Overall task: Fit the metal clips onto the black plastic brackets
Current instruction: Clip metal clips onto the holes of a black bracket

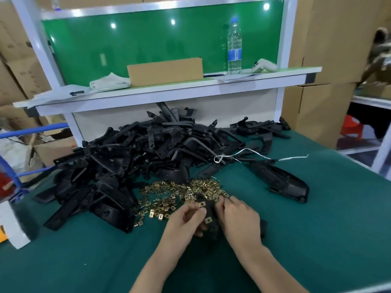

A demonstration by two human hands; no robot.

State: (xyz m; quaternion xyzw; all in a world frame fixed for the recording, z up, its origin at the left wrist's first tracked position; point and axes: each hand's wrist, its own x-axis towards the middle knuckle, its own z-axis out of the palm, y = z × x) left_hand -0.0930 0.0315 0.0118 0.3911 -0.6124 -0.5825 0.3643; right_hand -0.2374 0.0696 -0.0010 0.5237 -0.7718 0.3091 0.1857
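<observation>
Between my two hands lies a black plastic bracket [212,212] on the green table. My left hand [186,220] grips its left side, with a brass metal clip [201,204] pinched at the fingertips against the bracket's edge. A second clip [208,220] sits on the bracket lower down. My right hand [239,216] holds the bracket's right side, fingers curled over it. A loose heap of brass clips [177,195] is spread just beyond my hands. Behind that is a big pile of black brackets [135,157].
One large black bracket [281,180] lies apart to the right, with a white string [254,154] across it. A raised shelf [169,89] at the back carries a cardboard box [165,71], a water bottle [234,45] and papers. Cardboard cartons stand on both sides.
</observation>
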